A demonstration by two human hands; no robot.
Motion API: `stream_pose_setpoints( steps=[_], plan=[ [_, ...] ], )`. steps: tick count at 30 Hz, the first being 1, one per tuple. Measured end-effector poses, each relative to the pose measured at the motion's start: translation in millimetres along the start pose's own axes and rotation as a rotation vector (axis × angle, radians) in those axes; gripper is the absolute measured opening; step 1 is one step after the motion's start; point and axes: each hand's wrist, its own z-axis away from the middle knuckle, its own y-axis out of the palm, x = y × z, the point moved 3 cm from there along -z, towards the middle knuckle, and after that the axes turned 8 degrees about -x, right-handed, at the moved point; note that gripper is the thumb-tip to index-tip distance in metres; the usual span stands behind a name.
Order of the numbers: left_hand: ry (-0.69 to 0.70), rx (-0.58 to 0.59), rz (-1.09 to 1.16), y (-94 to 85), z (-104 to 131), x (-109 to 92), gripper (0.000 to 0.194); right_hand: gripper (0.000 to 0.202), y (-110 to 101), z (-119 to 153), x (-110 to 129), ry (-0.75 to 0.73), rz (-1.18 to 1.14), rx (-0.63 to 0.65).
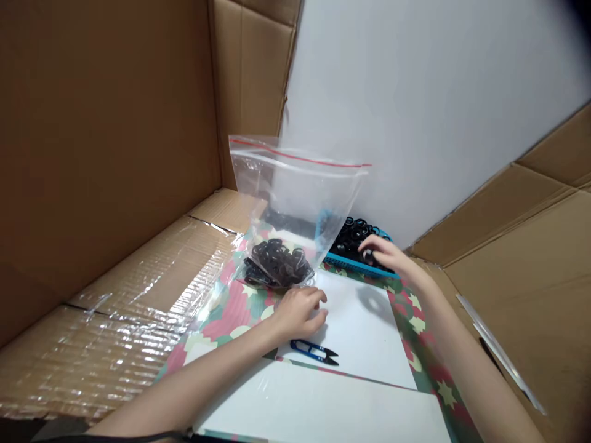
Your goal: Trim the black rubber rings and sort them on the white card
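My right hand (386, 255) is over the front of a blue basket (362, 267) full of black rings (356, 229). Thumb and forefinger are closed around a small black ring (368, 256). My left hand (302, 309) rests at the left side of a white sheet (355, 320), its thumb and fingers apart with nothing between them. Just in front of it lies a pair of blue thread snips (314, 352) with dark blades. Behind the left hand stands a clear zip bag (300, 184) with a red line along its top, holding black rings (278, 263) at the bottom.
A white board (323, 400) lies nearest me on a patterned cloth (221, 320). Cardboard walls (106, 104) rise at the left and right, and a pale wall (415, 111) stands behind. Tape-covered cardboard (138, 295) is at the left.
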Motion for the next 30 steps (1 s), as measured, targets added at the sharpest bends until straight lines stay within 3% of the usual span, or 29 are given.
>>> stream_pose_setpoints(
  steps=[2,3,6,9,14,23,30],
  plan=[
    [-0.036,0.002,0.023,1.6,-2,1,0.017,0.022,30,37,13,-0.001,-0.190,0.374],
    [-0.052,0.007,0.031,2.8,-3,1,0.017,0.020,45,54,19,0.009,-0.207,0.503],
    [-0.078,0.027,0.039,6.3,-5,0,0.016,0.015,77,85,28,0.049,-0.204,0.642],
    [-0.070,0.048,0.033,8.1,-6,-1,0.016,0.020,88,94,27,0.066,-0.200,0.633],
    [-0.020,0.092,0.039,10.8,-6,-5,0.019,0.030,79,97,14,0.112,-0.150,0.476],
    [0.014,0.164,0.001,21.9,-4,-18,0.037,0.011,73,110,13,0.172,-0.171,0.243],
    [0.002,0.208,-0.045,30.8,-9,-22,0.035,0.010,76,117,18,0.204,-0.219,0.222]
  ],
)
